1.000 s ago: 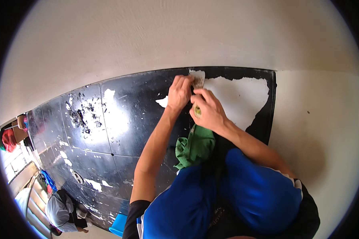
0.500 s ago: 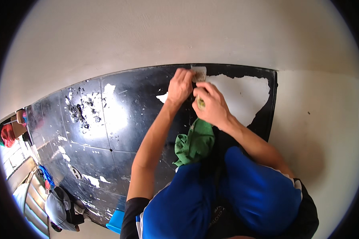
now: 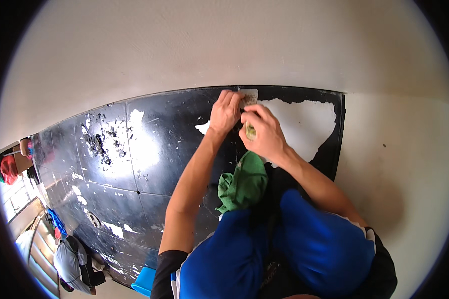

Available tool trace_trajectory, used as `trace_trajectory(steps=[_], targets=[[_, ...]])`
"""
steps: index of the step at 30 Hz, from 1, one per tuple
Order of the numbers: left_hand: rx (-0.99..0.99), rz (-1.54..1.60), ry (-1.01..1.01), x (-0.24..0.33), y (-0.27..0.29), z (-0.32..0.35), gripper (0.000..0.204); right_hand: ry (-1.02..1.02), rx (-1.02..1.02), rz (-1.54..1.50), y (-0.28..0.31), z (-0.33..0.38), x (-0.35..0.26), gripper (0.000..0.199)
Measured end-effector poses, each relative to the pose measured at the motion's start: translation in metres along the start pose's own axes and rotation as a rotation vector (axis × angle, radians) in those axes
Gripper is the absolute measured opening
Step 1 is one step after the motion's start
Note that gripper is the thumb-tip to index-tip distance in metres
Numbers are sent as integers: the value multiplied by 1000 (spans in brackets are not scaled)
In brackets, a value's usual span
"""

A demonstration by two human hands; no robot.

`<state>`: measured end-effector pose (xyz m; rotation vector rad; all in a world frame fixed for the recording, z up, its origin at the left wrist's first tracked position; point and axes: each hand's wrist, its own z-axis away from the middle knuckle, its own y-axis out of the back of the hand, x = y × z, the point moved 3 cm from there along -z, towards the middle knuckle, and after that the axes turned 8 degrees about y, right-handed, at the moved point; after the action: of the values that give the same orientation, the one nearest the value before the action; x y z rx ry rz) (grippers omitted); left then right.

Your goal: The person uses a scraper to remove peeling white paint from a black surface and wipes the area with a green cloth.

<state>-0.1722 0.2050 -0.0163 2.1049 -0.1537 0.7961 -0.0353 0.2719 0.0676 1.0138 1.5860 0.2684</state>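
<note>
My right hand (image 3: 265, 132) is closed around the yellow-green handle (image 3: 251, 130) of what looks like a scraper. Its pale, flat blade (image 3: 249, 96), speckled with dark bits, lies near the far edge of a black panel (image 3: 179, 107). My left hand (image 3: 225, 112) has its fingers bent together at the blade's left side. How firmly they grip it is partly hidden. Just below my right hand, a crumpled green cloth (image 3: 243, 184) rests by my knee.
A large white bare patch (image 3: 304, 124) with ragged edges shows right of my hands. More peeled spots (image 3: 105, 142) mark the panel's left part. A pale wall (image 3: 209, 45) rises beyond it. Lower left are a blue container (image 3: 144, 280) and a grey-and-black bag-like item (image 3: 71, 264).
The whole view has shifted slightly, so the panel's far edge appears a little lower. Both hands keep nearly the same place at the blade.
</note>
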Motion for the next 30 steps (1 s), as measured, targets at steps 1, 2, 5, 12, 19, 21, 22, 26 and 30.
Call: trace_trajectory(steps=[1, 2, 5, 12, 19, 21, 22, 26, 30], targets=[[-3, -4, 1, -4, -1, -2, 30, -9, -12, -11, 1, -6, 0, 25], [-47, -3, 31, -5, -1, 2, 31, -3, -14, 7, 0, -2, -1, 24], [-32, -9, 16, 0, -3, 19, 31, -2, -52, 45, -6, 20, -9, 24], [-59, -9, 29, -9, -5, 14, 36, 15, -29, 27, -5, 7, -6, 23], [-4, -5, -8, -4, -4, -1, 27, 28, -13, 55, -2, 0, -1, 26], [-70, -12, 23, -5, -3, 7, 36, 7, -18, 32, -4, 4, -3, 26], [-57, 5, 20, -6, -4, 11, 36, 13, -15, 32, -4, 7, -4, 26], [-29, 15, 26, -5, -4, 11, 35, 12, -34, 33, -5, 7, -2, 26], [-67, 22, 39, -3, -5, 11, 34, -21, -34, 23, -1, 6, -4, 24]])
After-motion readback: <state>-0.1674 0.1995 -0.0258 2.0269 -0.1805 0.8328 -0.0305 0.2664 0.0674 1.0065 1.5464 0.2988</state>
